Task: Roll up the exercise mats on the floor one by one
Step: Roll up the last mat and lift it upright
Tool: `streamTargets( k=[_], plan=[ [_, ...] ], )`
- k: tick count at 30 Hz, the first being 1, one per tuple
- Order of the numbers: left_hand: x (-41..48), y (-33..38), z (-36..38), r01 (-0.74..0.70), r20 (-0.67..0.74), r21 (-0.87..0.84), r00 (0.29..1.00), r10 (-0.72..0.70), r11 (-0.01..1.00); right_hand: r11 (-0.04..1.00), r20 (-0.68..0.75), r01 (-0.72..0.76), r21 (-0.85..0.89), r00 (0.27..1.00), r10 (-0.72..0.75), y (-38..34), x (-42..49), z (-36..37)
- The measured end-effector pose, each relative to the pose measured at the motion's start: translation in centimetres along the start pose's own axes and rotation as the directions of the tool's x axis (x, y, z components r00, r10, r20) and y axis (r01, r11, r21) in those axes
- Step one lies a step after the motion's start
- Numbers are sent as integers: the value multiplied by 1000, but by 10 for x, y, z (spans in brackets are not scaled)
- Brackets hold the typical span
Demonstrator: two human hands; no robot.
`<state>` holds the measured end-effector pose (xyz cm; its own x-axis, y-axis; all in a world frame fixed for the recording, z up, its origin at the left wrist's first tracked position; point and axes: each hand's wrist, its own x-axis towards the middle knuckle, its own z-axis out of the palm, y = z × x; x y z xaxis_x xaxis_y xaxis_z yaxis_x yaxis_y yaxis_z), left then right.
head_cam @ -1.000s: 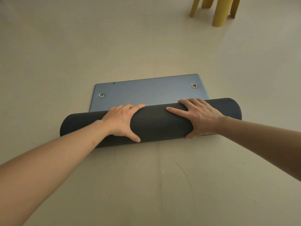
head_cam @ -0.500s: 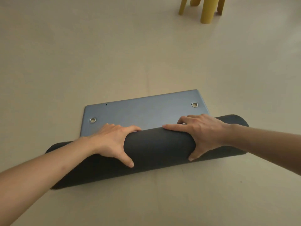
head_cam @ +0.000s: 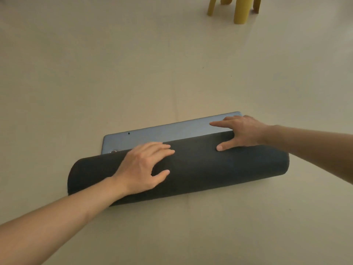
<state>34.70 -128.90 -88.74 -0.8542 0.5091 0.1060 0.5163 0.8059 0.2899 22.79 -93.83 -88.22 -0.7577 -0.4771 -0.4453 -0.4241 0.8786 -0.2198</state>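
Pressing the left hand, fingers spread, onto the dark rolled exercise mat at lower centre of the frame. Resting the right hand at centre right, thumb on the roll, straight fingers out over the unrolled blue strip flat on the floor. Spotting yellow stool legs upper right.

yellow stool legs on pale floor, far right.

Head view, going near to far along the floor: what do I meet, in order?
Dark rolled part of the mat → flat blue end of the mat → yellow stool legs.
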Motion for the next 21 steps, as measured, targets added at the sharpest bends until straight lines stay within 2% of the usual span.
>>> streamTargets(
  k=[2,6,8,10,12,15,18,21],
  plan=[
    [-6,19,19,-48,44,73,998,44,996,999,-78,-29,-35,997,26,1,7,-4],
    [-4,15,40,-50,163,160,986,24,986,997,-225,-28,-72,974,11,-1,10,-4],
    [2,0,38,-78,194,157,980,47,985,993,-379,80,-83,919,-105,-6,2,6],
    [9,-10,34,-88,220,142,974,55,986,970,-466,207,-125,851,-242,-14,-11,26],
    [16,-16,31,-88,240,117,969,58,989,943,-460,259,-211,825,-329,-20,-24,46],
    [28,-27,25,-57,279,48,959,41,997,901,-428,251,-354,813,-394,-22,-33,69],
    [42,-36,16,-41,330,12,943,35,999,875,-320,192,-444,878,-355,-24,-36,74],
    [52,-40,8,-25,376,-16,926,29,1000,880,-257,138,-455,925,-279,-26,-27,68]
  ],
)
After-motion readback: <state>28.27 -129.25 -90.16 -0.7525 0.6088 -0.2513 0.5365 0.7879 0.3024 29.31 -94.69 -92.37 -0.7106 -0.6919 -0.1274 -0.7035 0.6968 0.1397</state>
